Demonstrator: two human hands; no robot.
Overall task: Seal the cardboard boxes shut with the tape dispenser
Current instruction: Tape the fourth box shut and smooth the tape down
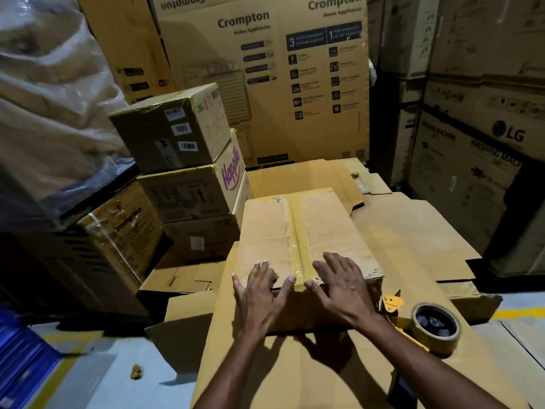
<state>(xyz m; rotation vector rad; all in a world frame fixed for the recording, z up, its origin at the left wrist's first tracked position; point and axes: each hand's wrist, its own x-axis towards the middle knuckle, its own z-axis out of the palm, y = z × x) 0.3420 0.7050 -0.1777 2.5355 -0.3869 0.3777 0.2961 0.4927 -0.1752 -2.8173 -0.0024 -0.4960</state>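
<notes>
My left hand (259,296) and right hand (342,287) lie flat, fingers spread, holding nothing, on the near edge of the box (265,231), 1 on each side of the tape (298,225) along its closed seam. The dispenser (436,324) sits on flat cardboard (295,379) just right of the box.

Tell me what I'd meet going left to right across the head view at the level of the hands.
Left hand → tape strip down the middle of the box → right hand → tape dispenser.
</notes>
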